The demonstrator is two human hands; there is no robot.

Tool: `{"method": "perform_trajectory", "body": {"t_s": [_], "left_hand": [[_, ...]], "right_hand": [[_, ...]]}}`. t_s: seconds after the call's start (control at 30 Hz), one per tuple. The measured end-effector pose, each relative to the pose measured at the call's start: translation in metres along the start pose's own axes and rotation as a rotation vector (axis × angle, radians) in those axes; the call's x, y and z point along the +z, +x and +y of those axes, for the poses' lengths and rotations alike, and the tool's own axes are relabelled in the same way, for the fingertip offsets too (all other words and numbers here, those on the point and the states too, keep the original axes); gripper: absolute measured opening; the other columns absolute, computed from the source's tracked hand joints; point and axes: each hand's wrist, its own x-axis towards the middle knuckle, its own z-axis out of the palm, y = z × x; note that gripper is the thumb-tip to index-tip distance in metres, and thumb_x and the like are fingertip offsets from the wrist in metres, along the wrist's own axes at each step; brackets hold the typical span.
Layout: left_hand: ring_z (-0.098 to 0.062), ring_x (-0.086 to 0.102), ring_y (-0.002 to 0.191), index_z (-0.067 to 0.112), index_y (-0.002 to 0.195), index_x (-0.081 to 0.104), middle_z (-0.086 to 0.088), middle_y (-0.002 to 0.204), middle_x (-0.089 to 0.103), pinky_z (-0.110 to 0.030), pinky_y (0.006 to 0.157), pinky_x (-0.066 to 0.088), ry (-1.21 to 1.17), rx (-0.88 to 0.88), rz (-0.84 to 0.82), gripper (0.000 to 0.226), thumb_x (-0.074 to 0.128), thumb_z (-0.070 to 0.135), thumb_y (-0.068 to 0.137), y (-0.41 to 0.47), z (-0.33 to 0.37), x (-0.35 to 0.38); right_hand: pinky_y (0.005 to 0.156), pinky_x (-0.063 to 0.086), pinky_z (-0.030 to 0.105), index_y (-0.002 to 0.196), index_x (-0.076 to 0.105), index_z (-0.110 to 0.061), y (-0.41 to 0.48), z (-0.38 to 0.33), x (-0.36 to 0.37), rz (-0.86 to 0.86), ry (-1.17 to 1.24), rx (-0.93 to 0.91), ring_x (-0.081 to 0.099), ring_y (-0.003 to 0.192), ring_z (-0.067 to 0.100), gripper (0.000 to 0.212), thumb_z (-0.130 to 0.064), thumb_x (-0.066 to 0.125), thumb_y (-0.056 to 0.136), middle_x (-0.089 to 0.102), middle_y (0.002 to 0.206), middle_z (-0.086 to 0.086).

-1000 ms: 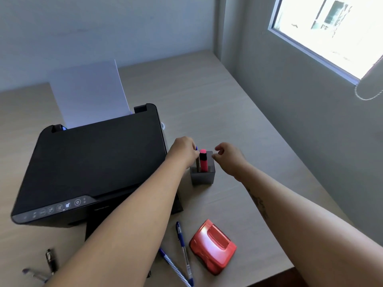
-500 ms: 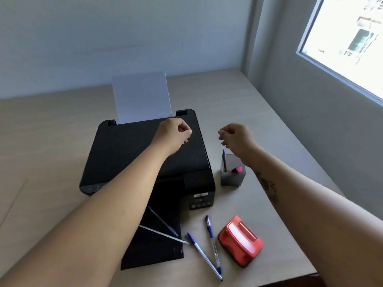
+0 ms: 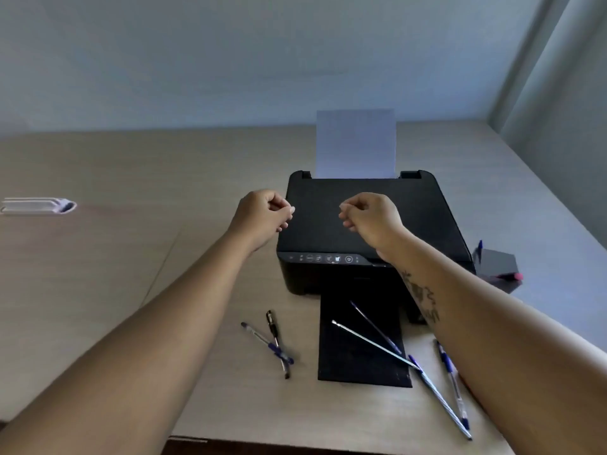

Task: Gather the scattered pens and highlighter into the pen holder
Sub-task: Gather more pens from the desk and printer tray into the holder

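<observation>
The grey pen holder (image 3: 497, 261) stands right of the printer, with a blue pen (image 3: 480, 245) and the pink highlighter (image 3: 508, 276) in it. Two crossed pens (image 3: 274, 344) lie on the desk left of the printer's tray. Two thin pens (image 3: 374, 336) rest on the tray, and two blue pens (image 3: 450, 385) lie right of it. My left hand (image 3: 264, 213) and my right hand (image 3: 369, 215) hover over the printer with fingers curled and nothing in them.
A black printer (image 3: 364, 224) with a white sheet (image 3: 355, 144) in its feed fills the desk's middle; its black output tray (image 3: 358, 366) sticks out toward me. A white object (image 3: 37, 205) lies at far left. The wall runs along the right.
My view has swung left, so the holder now sits at the right edge. Both hands have drawn away from the holder and hang over the printer. The red object has left the view.
</observation>
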Motion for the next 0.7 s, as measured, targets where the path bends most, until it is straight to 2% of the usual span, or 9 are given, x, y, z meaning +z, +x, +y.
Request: {"method": "perform_trajectory", "body": {"t_s": [0.2, 0.3, 0.37, 0.47, 0.53, 0.6, 0.7], "left_hand": [[-0.020, 0.067, 0.069, 0.010, 0.083, 0.066, -0.008, 0.079, 0.073, -0.038, 0.070, 0.057, 0.020, -0.103, 0.026, 0.018, 0.071, 0.028, 0.084, -0.033, -0.072, -0.043], [-0.017, 0.060, 0.071, 0.013, 0.088, 0.067, 0.000, 0.078, 0.067, -0.029, 0.068, 0.049, 0.097, -0.145, -0.020, 0.017, 0.073, 0.028, 0.082, -0.050, -0.110, -0.043], [-0.016, 0.060, 0.078, 0.015, 0.095, 0.067, 0.002, 0.086, 0.067, -0.025, 0.067, 0.044, 0.145, -0.168, -0.071, 0.017, 0.073, 0.025, 0.083, -0.061, -0.133, -0.040], [-0.020, 0.062, 0.100, 0.019, 0.113, 0.066, 0.000, 0.113, 0.067, -0.026, 0.082, 0.044, 0.277, -0.173, -0.189, 0.029, 0.070, 0.026, 0.085, -0.075, -0.167, -0.033], [-0.024, 0.058, 0.119, 0.023, 0.125, 0.061, -0.003, 0.131, 0.062, -0.032, 0.096, 0.046, 0.429, -0.130, -0.281, 0.040, 0.068, 0.028, 0.087, -0.082, -0.187, -0.027], [-0.026, 0.053, 0.127, 0.026, 0.131, 0.058, -0.006, 0.136, 0.060, -0.038, 0.101, 0.046, 0.527, -0.081, -0.353, 0.044, 0.067, 0.029, 0.087, -0.088, -0.203, -0.019], [-0.026, 0.054, 0.125, 0.029, 0.132, 0.058, -0.007, 0.134, 0.060, -0.038, 0.100, 0.048, 0.584, -0.052, -0.445, 0.045, 0.066, 0.029, 0.087, -0.096, -0.224, -0.006]], "right_hand": [[0.081, 0.061, 0.038, 0.089, 0.069, -0.017, -0.023, -0.009, 0.076, -0.111, -0.061, 0.003, 0.070, 0.079, 0.018, 0.009, -0.017, 0.060, 0.092, 0.073, 0.087, 0.002], [0.082, 0.060, 0.043, 0.088, 0.068, -0.017, -0.040, 0.012, 0.107, -0.195, -0.127, 0.017, 0.069, 0.076, 0.019, 0.007, -0.017, 0.061, 0.089, 0.070, 0.082, 0.000], [0.081, 0.059, 0.040, 0.090, 0.069, -0.016, -0.051, 0.029, 0.122, -0.252, -0.210, 0.020, 0.069, 0.082, 0.021, 0.008, -0.017, 0.061, 0.088, 0.071, 0.085, 0.001], [0.068, 0.051, 0.026, 0.096, 0.070, -0.012, -0.067, 0.051, 0.136, -0.321, -0.334, 0.024, 0.062, 0.084, 0.017, 0.013, -0.017, 0.062, 0.088, 0.066, 0.089, 0.000], [0.068, 0.048, 0.025, 0.100, 0.069, -0.010, -0.075, 0.064, 0.143, -0.355, -0.392, 0.044, 0.061, 0.088, 0.018, 0.015, -0.017, 0.060, 0.090, 0.066, 0.096, 0.002], [0.070, 0.047, 0.025, 0.100, 0.069, -0.011, -0.079, 0.077, 0.151, -0.373, -0.425, 0.071, 0.062, 0.092, 0.019, 0.015, -0.016, 0.059, 0.091, 0.066, 0.099, 0.003], [0.072, 0.047, 0.026, 0.100, 0.070, -0.011, -0.081, 0.094, 0.163, -0.407, -0.482, 0.106, 0.061, 0.091, 0.019, 0.015, -0.014, 0.058, 0.091, 0.067, 0.100, 0.004]]}}
